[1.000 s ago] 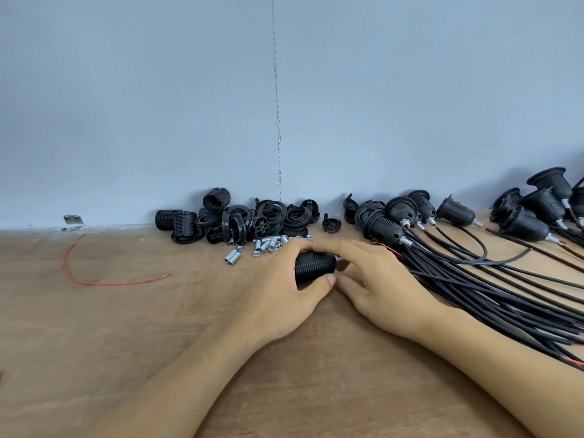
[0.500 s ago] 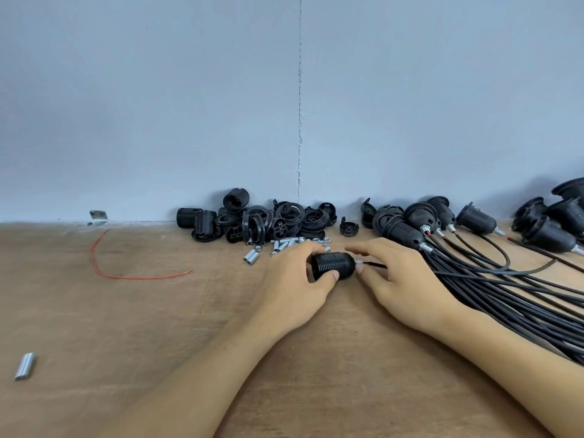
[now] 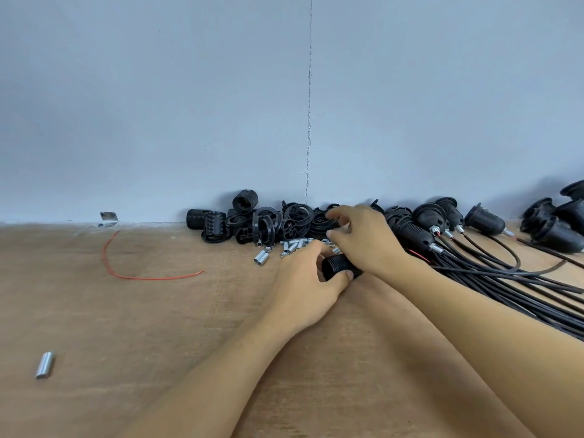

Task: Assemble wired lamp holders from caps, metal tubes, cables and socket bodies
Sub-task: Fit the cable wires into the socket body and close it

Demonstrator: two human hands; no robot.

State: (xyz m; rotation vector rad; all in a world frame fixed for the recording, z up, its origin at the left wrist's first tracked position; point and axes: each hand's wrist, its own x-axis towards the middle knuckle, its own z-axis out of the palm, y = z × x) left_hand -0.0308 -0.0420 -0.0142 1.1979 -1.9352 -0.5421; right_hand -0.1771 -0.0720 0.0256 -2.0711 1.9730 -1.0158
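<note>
The left hand (image 3: 303, 279) grips the socket body (image 3: 338, 266) on the desk (image 3: 158, 327); just beyond it the right hand (image 3: 363, 241) hovers, fingers (image 3: 336, 214) parted, over metal tubes (image 3: 294, 246) and caps (image 3: 297, 221).

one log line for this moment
left hand: grips socket body | right hand: fingers spread over cap pile | metal tubes: loose beside pile

Black ribbed socket (image 3: 338, 265) lies on its side at centre; black caps (image 3: 284, 224) heaped above, silver tubes (image 3: 292, 247) between; cables (image 3: 505, 281) fan lower right.
</note>
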